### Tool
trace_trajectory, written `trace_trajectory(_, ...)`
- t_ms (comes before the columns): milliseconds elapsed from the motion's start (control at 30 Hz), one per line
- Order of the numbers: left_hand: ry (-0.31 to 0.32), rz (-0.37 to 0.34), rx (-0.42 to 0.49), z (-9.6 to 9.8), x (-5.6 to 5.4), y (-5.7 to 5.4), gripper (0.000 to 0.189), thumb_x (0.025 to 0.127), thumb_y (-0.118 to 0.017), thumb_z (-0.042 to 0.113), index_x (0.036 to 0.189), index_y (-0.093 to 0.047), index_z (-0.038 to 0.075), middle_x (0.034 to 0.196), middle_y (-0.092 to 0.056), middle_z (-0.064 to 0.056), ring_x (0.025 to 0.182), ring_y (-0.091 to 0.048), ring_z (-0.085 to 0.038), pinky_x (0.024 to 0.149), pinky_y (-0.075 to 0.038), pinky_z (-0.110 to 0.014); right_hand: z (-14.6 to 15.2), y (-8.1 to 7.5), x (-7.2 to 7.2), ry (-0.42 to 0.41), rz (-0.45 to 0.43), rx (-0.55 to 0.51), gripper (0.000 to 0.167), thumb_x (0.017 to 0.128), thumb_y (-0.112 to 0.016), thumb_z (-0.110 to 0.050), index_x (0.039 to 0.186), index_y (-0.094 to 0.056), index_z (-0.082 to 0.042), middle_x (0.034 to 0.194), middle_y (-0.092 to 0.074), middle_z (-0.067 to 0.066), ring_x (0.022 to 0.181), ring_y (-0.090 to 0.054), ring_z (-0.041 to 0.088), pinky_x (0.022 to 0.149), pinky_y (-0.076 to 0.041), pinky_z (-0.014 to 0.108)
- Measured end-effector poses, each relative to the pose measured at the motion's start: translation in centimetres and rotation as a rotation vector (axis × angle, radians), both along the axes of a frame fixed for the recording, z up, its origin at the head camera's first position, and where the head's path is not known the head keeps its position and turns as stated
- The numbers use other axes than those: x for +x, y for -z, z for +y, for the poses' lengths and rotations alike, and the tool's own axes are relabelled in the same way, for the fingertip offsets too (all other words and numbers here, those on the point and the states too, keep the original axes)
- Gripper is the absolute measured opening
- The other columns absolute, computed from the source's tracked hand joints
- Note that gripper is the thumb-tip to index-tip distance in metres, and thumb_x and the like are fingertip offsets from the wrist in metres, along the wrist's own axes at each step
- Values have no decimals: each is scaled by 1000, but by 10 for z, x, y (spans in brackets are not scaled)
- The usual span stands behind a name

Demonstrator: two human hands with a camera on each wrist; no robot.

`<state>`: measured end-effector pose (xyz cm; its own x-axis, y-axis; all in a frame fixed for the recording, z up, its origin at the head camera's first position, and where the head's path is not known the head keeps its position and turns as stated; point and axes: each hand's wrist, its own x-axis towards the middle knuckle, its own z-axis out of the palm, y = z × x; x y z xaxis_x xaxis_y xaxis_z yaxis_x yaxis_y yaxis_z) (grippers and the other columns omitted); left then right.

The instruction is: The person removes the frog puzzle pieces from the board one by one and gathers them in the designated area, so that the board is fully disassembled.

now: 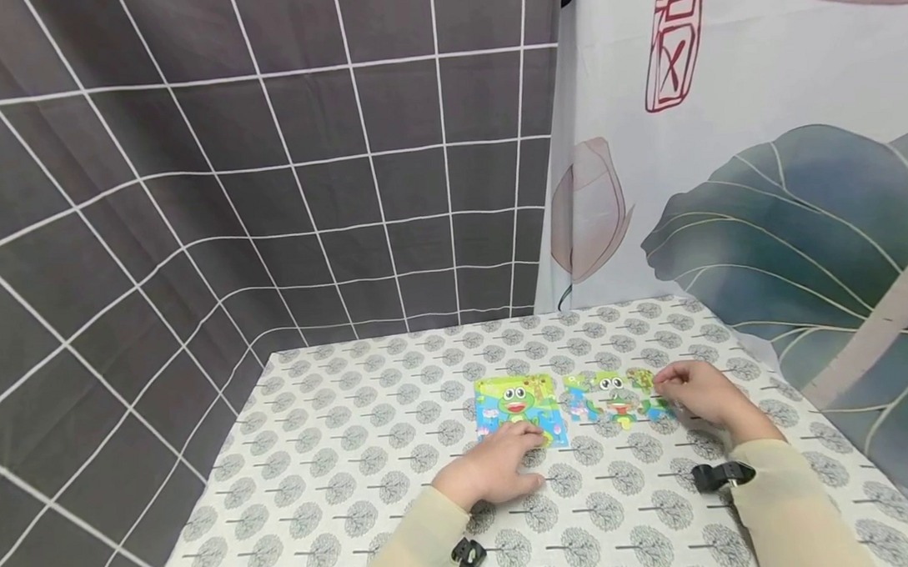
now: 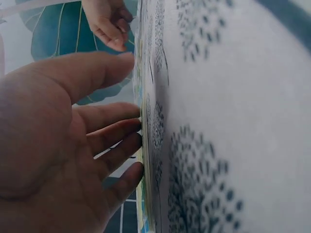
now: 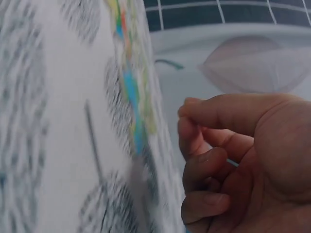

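Note:
A square frog picture board [image 1: 529, 392] lies on the patterned tablecloth. My left hand [image 1: 494, 466] rests with its fingers stretched over the board's lower edge; in the left wrist view the fingertips touch its side. To the board's right is a frog jigsaw puzzle [image 1: 619, 404], its lower outline uneven with knobs and gaps. Beside the jigsaw's right end is my right hand [image 1: 698, 392]. Its thumb and index fingertip [image 3: 187, 109] meet, the other fingers are curled, and nothing shows between them in the right wrist view.
The tablecloth [image 1: 370, 462] with grey tree prints covers the table. A dark curtain [image 1: 308, 197] with white grid lines hangs at the back and left. A lotus-print curtain [image 1: 631, 194] stands at the right. Each wrist wears a black strap [image 1: 723, 475].

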<state>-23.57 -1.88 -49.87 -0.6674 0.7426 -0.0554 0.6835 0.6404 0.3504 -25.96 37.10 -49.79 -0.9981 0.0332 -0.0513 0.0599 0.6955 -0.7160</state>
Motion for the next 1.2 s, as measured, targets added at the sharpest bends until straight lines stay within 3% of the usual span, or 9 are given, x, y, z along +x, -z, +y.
trace_trajectory(167,-40,-14,76,-1,-4,-2,52,102,-67,34,150,-57,19,156,-49,6,147,-41,-17,123,-36,-41,-37,-14,-6,-101,79,61,20,101,-69,-20,111,-73,-2,89,-62,5,74,-54,19,63,-48,33)
trace_trajectory(300,-61,7,119,-4,-7,-2,42,104,-64,31,145,-61,24,153,-52,9,147,-41,-17,125,-32,-47,-79,-23,-10,-198,79,72,11,96,-72,-13,104,-74,-6,84,-62,3,74,-56,20,62,-50,32)
trace_trajectory(500,-98,6,150,-20,-11,-2,44,101,-69,33,143,-63,22,150,-54,6,140,-47,-17,120,-40,-45,-120,-21,-19,-287,107,96,5,93,-75,-12,98,-74,-12,84,-61,-1,72,-55,17,61,-51,31)
trace_trajectory(633,-127,-17,149,-34,-13,-2,45,100,-70,32,143,-63,20,147,-54,4,136,-50,-17,115,-46,-41,-137,-16,-21,-308,112,89,5,92,-75,-10,95,-74,-13,84,-62,-2,74,-56,16,66,-52,32)
trace_trajectory(900,-156,-42,122,-64,-16,0,42,101,-69,33,141,-64,22,158,-48,0,146,-43,-25,120,-40,-50,-157,-3,-21,-313,30,59,7,91,-78,-9,95,-74,-13,80,-63,-2,74,-58,16,67,-54,31)
trace_trajectory(1200,-170,-134,146,-81,-14,2,39,102,-68,31,139,-68,20,158,-50,5,149,-41,-25,123,-36,-49,-183,2,-23,-361,42,45,10,90,-80,-7,94,-74,-13,77,-62,-4,69,-57,14,66,-52,31)
